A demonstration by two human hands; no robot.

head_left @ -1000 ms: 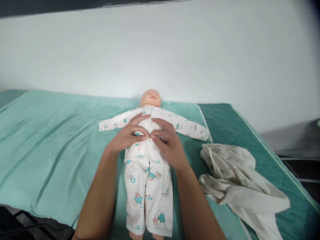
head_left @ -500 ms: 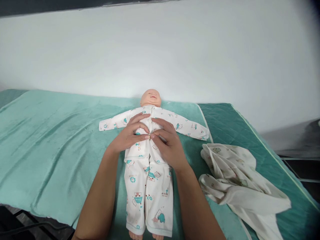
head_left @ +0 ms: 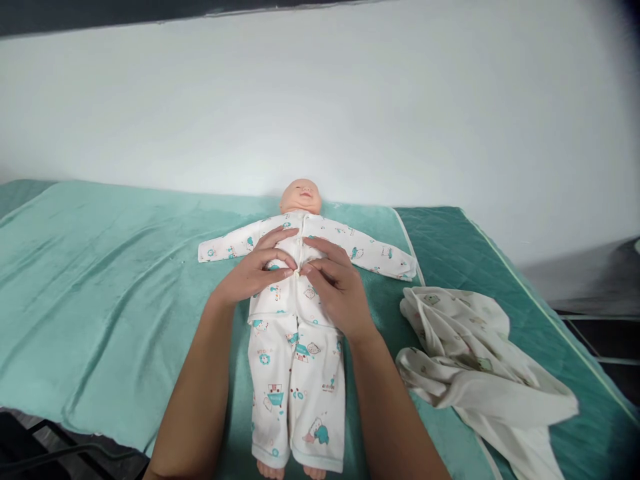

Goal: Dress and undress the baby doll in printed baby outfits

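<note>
A baby doll (head_left: pixel 301 195) lies on its back, its head toward the wall and its bare feet toward me. It wears a white printed baby shirt (head_left: pixel 274 303), sleeves spread to both sides, and matching printed pants (head_left: pixel 273 393). At the middle of the shirt front, my left hand (head_left: pixel 257 265) pinches the left side of the front seam between thumb and index finger. Facing it, my right hand (head_left: pixel 335 280) pinches the other side at the same spot. The fingertips nearly meet over a small pale fastening there. Remaining fingers rest on the doll's chest.
Under the doll spreads a light green plush blanket (head_left: pixel 125 300) over a darker green quilted cover (head_left: pixel 445 247). A crumpled white printed cloth (head_left: pixel 480 360) lies to the right. Behind stands a white wall (head_left: pixel 320 100). A dark cable (head_left: pixel 75 452) shows at the lower left.
My left thumb and index finger have shifted slightly left, uncovering a little more of the pale fastening. Both hands stay at the shirt front; the doll lies as before.
</note>
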